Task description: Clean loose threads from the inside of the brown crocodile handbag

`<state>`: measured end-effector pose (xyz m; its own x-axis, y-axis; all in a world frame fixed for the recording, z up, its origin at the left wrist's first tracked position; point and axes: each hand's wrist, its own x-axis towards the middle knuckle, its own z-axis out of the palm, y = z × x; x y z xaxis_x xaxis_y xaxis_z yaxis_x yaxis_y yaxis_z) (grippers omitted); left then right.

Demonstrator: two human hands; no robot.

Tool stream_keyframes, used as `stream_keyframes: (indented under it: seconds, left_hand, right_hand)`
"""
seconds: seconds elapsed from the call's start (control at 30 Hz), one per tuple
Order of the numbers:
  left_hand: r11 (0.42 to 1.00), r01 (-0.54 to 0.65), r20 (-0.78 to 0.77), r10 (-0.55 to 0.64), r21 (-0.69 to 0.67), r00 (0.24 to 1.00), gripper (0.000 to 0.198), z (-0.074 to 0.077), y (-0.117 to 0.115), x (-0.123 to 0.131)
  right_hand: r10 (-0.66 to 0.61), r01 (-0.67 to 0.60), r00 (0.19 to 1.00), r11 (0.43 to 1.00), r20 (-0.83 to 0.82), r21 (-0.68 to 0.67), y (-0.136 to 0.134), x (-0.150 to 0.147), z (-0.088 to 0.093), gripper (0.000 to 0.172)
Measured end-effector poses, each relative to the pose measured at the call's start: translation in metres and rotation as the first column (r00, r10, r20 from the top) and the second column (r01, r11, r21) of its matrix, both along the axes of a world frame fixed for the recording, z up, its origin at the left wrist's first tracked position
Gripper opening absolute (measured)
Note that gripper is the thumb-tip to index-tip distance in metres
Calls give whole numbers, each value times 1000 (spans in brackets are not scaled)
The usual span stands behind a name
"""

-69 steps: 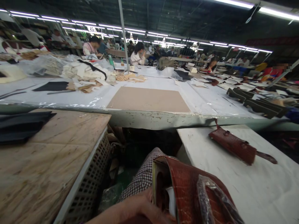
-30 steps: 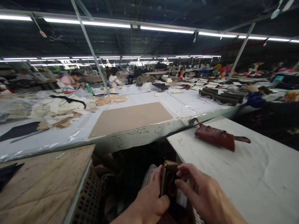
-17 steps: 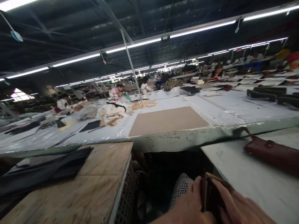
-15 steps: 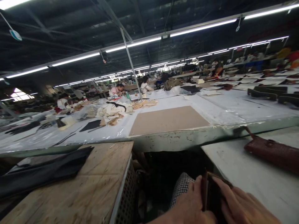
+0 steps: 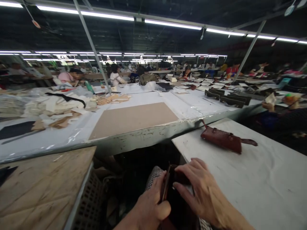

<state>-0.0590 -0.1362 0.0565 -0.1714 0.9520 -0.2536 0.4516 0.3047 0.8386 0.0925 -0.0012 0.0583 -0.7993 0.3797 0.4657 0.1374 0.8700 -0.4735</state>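
Over my lap, which is covered in checked cloth, both hands hold a dark brown leather purse [image 5: 173, 191] on edge. My left hand [image 5: 151, 207] grips its left side with thumb and fingers curled round it. My right hand [image 5: 201, 191] lies over its top and right side, fingers bent onto it. Most of the purse is hidden between the hands. A second, reddish-brown purse [image 5: 222, 140] with a strap lies flat on the white table [image 5: 263, 182] beyond my right hand.
A wooden board [image 5: 43, 188] over a plastic crate stands at the left. Ahead runs a long white bench [image 5: 144, 134] bearing a cardboard sheet [image 5: 133, 118], heaps of cut pieces [image 5: 57, 108] and dark parts [image 5: 227, 99]. Other people sit at benches behind and at the right.
The view has swung back to the right and down. My hands stay on the purse in my lap, and the right hand's fingers have shifted over its top.
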Motion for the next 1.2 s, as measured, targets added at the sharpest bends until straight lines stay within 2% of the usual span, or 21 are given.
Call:
stream_keyframes:
  seconds: [0.1,0.2,0.27,0.37,0.53,0.7,0.9,1.07,1.2]
  left_hand:
    - [1000,1,-38,-2,-27,999,79,0,4,4]
    - [997,49,-65,-53,-63,996,84,-5,7,5]
    - [994,95,-88,-99,-48,991,83,-11,7,4]
    - [995,91,-98,-95,-38,991,82,-18,6,0]
    - [995,78,-20,-79,-60,997,84,-19,2,-7]
    - [997,48,11,-47,-59,999,89,-11,4,-5]
    - [991,74,27,-72,-109,997,90,4,7,-6]
    - [986,118,73,-110,-121,991,87,11,9,-9]
    - [988,74,97,-61,-138,993,79,20,8,-9]
  right_hand:
    - [-95,99,995,991,-42,91,-5,-3,-4,30]
    - [-181,191,981,967,-69,171,-4,-8,-16,13]
    - [-190,201,979,964,-74,175,-2,-9,-24,11]
    - [-140,150,985,984,-95,99,1,-7,-29,16]
    - [-104,102,991,995,-81,-19,12,-1,-23,11]
    - [14,-23,994,996,-106,-83,25,-1,-19,11]
    - [136,-162,981,966,-140,-200,26,-5,-24,9]
    - [100,-98,995,918,-15,-385,27,-5,-26,7]
    - [20,-6,999,911,29,-413,24,-5,-27,10]
